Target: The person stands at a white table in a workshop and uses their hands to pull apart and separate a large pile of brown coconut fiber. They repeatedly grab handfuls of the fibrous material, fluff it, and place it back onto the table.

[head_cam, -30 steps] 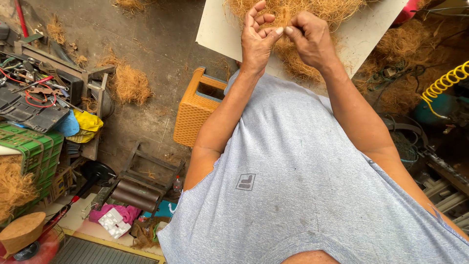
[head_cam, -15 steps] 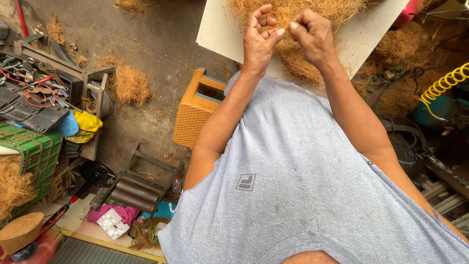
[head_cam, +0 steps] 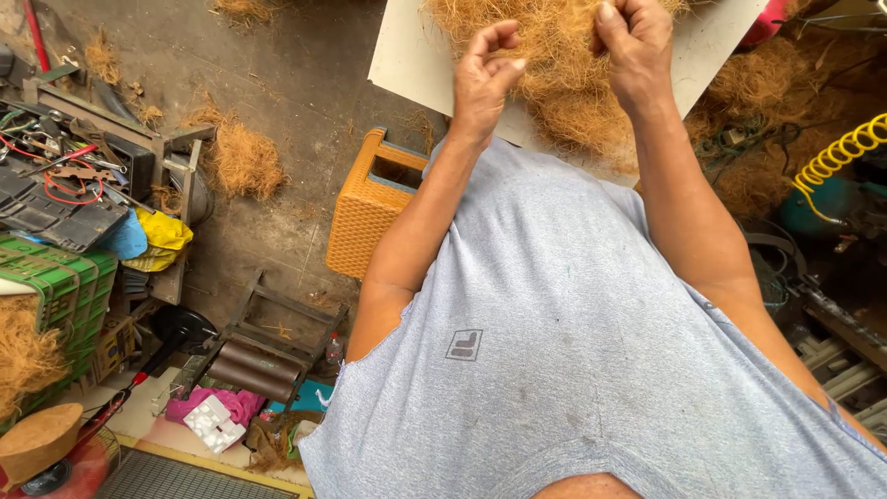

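Where the hands met a moment ago, left hand point(head_cam: 485, 79) and right hand point(head_cam: 633, 46) now stand apart, fingers pinching brown fibre point(head_cam: 564, 69) heaped on the pale board point(head_cam: 407, 55): teasing continues.

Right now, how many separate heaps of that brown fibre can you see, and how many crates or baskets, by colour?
Brown fibre heaps: 4, one on the white board under the left hand and right hand, two on the floor, one in the green crate.
Orange woven basket: 1
Green crate: 1
Total: 6
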